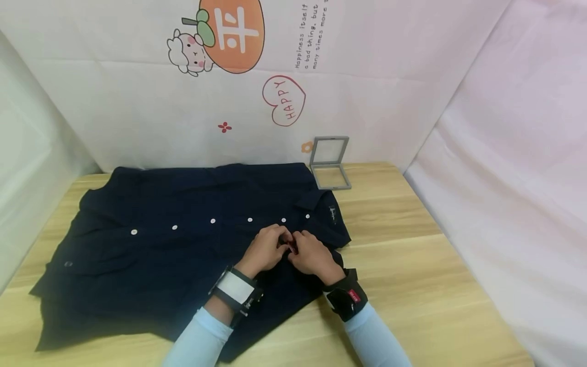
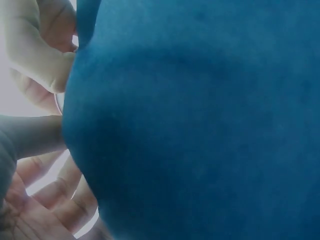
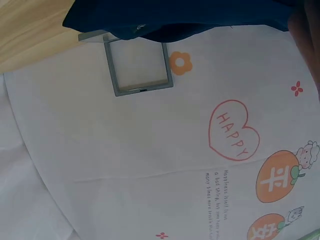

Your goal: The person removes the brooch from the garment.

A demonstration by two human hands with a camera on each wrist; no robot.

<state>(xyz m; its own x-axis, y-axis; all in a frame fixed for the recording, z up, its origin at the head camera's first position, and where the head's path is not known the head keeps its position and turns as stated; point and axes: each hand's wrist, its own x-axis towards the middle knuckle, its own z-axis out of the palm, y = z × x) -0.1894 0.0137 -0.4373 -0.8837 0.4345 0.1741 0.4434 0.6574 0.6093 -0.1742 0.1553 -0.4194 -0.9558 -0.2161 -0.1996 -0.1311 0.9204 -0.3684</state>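
Observation:
A dark navy button-up shirt (image 1: 192, 265) lies spread on the table, its row of white buttons running across it and its collar to the right. Over the chest near the collar, my left hand (image 1: 263, 250) and right hand (image 1: 312, 253) meet, fingertips curled together. Between them they pinch a small dark-red object (image 1: 292, 247), mostly covered by fingers, so its kind cannot be told. In the left wrist view, raised shirt cloth (image 2: 200, 125) fills most of the picture; a thin curved rim (image 2: 59, 103) shows beside the fingers.
A grey square display frame (image 1: 331, 176) stands unfolded at the table's back edge, beside the collar. The wood table (image 1: 403, 265) extends to the right. Behind it hangs a white printed cloth (image 1: 390, 102), with pale cloth walls at both sides.

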